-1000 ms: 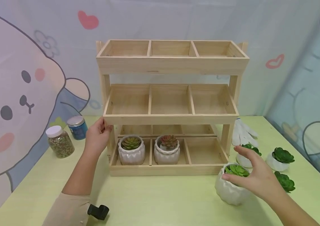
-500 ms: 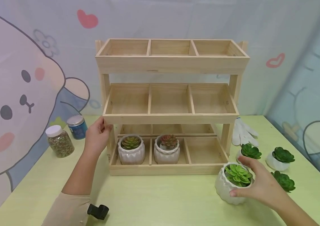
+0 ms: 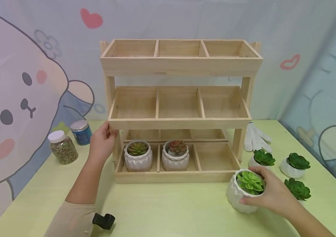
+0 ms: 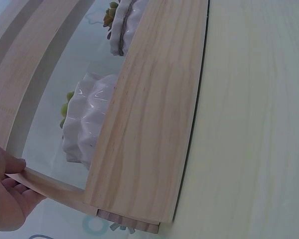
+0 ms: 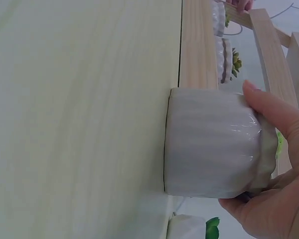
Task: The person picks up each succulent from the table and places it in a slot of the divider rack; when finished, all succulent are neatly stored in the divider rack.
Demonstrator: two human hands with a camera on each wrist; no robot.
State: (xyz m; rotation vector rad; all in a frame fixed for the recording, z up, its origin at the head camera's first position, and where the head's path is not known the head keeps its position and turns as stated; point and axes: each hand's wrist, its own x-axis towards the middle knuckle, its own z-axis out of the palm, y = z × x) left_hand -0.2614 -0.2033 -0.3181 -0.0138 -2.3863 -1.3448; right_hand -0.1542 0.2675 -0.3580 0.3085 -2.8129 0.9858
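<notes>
My right hand (image 3: pixel 275 196) grips a white ceramic pot (image 5: pixel 214 144) near its rim, thumb on the near side and fingers behind. A bright green succulent (image 3: pixel 250 182) fills that pot, which stands on the table by the front right corner of a wooden shelf (image 3: pixel 179 124). My left hand (image 3: pixel 102 141) holds the shelf's left upright (image 4: pixel 55 189) just below the middle tier. Two more white pots occupy the bottom tier: one with a yellow-green succulent (image 3: pixel 137 149) in the left compartment, one with a reddish succulent (image 3: pixel 177 148) in the middle compartment.
Several small dark green succulents (image 3: pixel 297 161) in white pots stand at the right, with white gloves (image 3: pixel 256 137) behind them. A jar of granules (image 3: pixel 63 148) and a blue jar (image 3: pixel 81 132) stand at the left. A printed cloth (image 3: pixel 179 19) hangs behind the shelf.
My right hand has lowered and closed round the pot's rim, and its succulent now shows more fully. My left hand has stayed on the upright.
</notes>
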